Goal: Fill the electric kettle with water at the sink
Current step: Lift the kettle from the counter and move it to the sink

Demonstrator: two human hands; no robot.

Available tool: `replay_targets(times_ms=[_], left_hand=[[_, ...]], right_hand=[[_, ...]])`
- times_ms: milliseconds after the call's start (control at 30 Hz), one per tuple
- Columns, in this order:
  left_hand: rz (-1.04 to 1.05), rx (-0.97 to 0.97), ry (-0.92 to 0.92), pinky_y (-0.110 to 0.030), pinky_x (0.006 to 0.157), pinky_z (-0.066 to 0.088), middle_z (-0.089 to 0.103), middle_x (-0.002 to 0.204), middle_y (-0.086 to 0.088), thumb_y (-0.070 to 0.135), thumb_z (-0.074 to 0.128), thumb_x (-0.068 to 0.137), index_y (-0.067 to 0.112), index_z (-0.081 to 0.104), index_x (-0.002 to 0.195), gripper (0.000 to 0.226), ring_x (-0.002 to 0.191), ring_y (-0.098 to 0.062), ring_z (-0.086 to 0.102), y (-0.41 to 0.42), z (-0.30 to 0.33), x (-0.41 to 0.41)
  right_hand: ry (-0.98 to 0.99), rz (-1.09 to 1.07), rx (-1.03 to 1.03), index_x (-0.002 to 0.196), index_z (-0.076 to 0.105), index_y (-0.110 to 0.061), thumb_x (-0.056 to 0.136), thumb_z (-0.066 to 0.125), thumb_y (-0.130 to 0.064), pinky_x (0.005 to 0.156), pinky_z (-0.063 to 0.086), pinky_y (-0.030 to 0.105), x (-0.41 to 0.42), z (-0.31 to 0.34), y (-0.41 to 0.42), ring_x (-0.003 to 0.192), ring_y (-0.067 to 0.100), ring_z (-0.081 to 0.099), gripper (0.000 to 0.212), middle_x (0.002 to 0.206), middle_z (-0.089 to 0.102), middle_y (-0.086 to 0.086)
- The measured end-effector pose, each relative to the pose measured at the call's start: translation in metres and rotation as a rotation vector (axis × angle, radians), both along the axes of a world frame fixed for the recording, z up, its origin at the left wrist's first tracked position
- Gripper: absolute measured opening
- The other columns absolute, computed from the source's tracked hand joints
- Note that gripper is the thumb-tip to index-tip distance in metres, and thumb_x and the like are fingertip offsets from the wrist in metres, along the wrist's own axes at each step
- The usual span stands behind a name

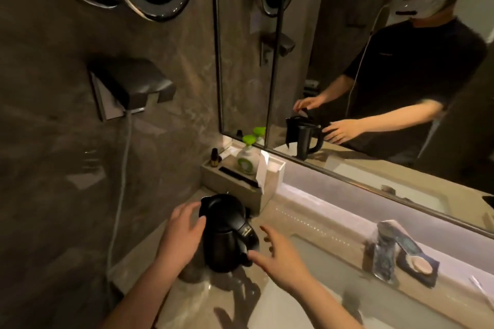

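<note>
A black electric kettle (226,232) stands upright on the counter left of the sink (315,283), its lid shut and its handle facing right. My left hand (181,232) is beside the kettle's left wall, fingers spread, touching or nearly touching it. My right hand (278,259) is open at the handle side, thumb close to the handle, not closed around it. The chrome faucet (385,248) rises at the sink's far right rim.
A tray (235,181) behind the kettle holds a green-capped soap bottle (247,157), a small dark bottle and a white packet. A soap dish (419,266) sits by the faucet. A wall outlet box (128,88) with a white cord hangs left. A mirror (374,61) spans the back.
</note>
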State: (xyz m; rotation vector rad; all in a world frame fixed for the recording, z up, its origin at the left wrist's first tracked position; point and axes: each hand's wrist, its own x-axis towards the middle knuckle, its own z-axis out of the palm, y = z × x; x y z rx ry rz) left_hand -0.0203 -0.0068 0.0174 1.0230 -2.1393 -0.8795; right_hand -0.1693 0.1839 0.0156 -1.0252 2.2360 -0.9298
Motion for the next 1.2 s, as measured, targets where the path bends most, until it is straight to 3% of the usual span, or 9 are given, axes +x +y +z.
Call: replay_targets(times_ms=[233,433,500,600,767,833,933,1067,1200], left_hand=[[-0.034,0.077,-0.174,-0.027,0.094,0.036,0.039,0.141,0.003,0.038,0.049,0.09,0.025,0.053,0.127,0.039,0.123,-0.016,0.043,-0.006,-0.015,-0.023],[-0.047,0.096,-0.165,-0.034,0.098,0.042,0.035,0.145,0.004,0.039,0.05,0.09,0.027,0.052,0.13,0.042,0.125,-0.016,0.042,-0.008,-0.019,-0.025],[-0.063,0.116,-0.151,-0.038,0.098,0.044,0.034,0.146,0.005,0.039,0.052,0.09,0.03,0.052,0.131,0.042,0.123,-0.016,0.044,-0.009,-0.013,-0.026],[-0.129,0.134,-0.075,-0.031,0.1,0.036,0.032,0.147,0.007,0.039,0.056,0.087,0.033,0.054,0.128,0.041,0.128,-0.012,0.036,-0.013,0.001,-0.031],[-0.301,0.164,0.049,-0.027,0.103,0.026,0.033,0.144,0.012,0.032,0.063,0.084,0.033,0.059,0.123,0.039,0.134,-0.01,0.029,0.0,0.031,-0.056],[-0.374,0.147,0.106,-0.029,0.105,0.026,0.031,0.143,0.015,0.027,0.065,0.083,0.037,0.06,0.119,0.038,0.135,-0.011,0.028,0.016,0.045,-0.07],[-0.488,-0.004,0.117,-0.034,0.109,0.023,0.03,0.147,0.013,0.024,0.064,0.082,0.034,0.061,0.119,0.039,0.135,-0.011,0.026,0.048,0.063,-0.092],[-0.658,-0.081,0.101,-0.028,0.106,0.024,0.031,0.147,0.017,0.023,0.058,0.086,0.031,0.059,0.123,0.038,0.133,-0.005,0.027,0.106,0.077,-0.116],[-0.795,0.007,0.115,-0.025,0.106,0.027,0.042,0.142,0.013,0.019,0.053,0.089,0.031,0.056,0.128,0.04,0.13,0.0,0.033,0.15,0.079,-0.136]], right_hand=[[-0.229,-0.09,-0.088,0.111,0.062,-0.021,0.082,0.075,-0.03,0.089,0.055,0.039,0.01,-0.024,-0.054,0.097,0.021,0.068,0.033,0.103,0.072,0.001],[-0.394,-0.155,-0.283,0.116,0.063,-0.013,0.088,0.069,-0.004,0.081,0.053,0.021,0.017,-0.034,-0.056,0.097,0.015,0.068,0.031,0.104,0.073,0.003],[-0.413,-0.177,-0.313,0.112,0.063,-0.016,0.089,0.068,-0.005,0.08,0.053,0.023,0.017,-0.03,-0.057,0.095,0.013,0.068,0.026,0.102,0.072,0.002],[-0.362,-0.204,-0.347,0.106,0.064,-0.018,0.088,0.069,-0.009,0.075,0.054,0.024,0.011,-0.019,-0.054,0.091,0.013,0.068,0.021,0.098,0.072,0.003],[-0.222,-0.248,-0.416,0.089,0.063,-0.029,0.085,0.072,-0.008,0.058,0.047,0.007,-0.013,0.004,-0.025,0.069,-0.011,0.064,0.023,0.075,0.071,-0.013],[-0.176,-0.28,-0.418,0.088,0.063,-0.027,0.085,0.073,-0.008,0.062,0.048,0.012,-0.022,0.01,-0.006,0.071,-0.007,0.064,0.021,0.077,0.07,-0.013],[-0.145,-0.343,-0.383,0.103,0.065,-0.022,0.086,0.073,-0.014,0.079,0.053,0.034,-0.031,0.01,0.026,0.091,0.013,0.067,0.02,0.097,0.073,-0.001],[-0.172,-0.465,-0.377,0.1,0.068,-0.019,0.085,0.073,-0.018,0.074,0.054,0.029,-0.038,-0.002,0.074,0.089,0.015,0.069,0.017,0.093,0.074,-0.003],[-0.204,-0.615,-0.35,0.087,0.068,-0.019,0.08,0.077,-0.024,0.067,0.054,0.033,-0.038,-0.015,0.123,0.073,0.012,0.067,0.012,0.079,0.074,-0.002]])
